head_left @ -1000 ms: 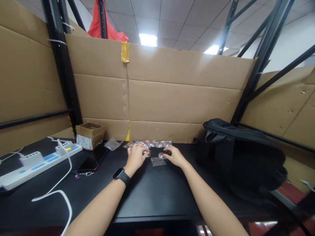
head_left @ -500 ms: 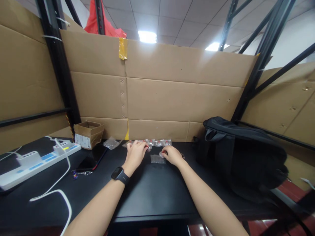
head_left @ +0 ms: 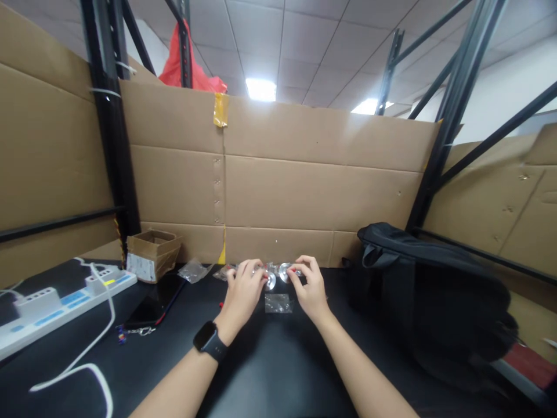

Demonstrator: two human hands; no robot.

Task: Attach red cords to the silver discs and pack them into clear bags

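Observation:
My left hand [head_left: 244, 292], with a black watch on its wrist, pinches a small round silvery disc [head_left: 270, 281] that has a bit of red on it. Close by on the right, my right hand [head_left: 310, 285] grips a similar disc [head_left: 284, 272] between thumb and fingers. The two discs are held side by side, a small gap apart. Just below them a clear plastic bag [head_left: 278, 303] lies flat on the black table [head_left: 278, 371]. Behind the hands sits a row of clear packets with red bits [head_left: 224, 271], partly hidden by the fingers.
At the left are a white power strip [head_left: 65, 307] with cables, a dark phone [head_left: 155, 302], an opened cardboard box [head_left: 153, 255] and a crumpled clear bag [head_left: 194, 270]. A black backpack [head_left: 430, 290] fills the right side. Cardboard panels [head_left: 313, 191] stand behind.
Both hands are raised a little and the discs show more fully, now nearer each other. The right hand's fingers have lifted. The camera view has tilted upward.

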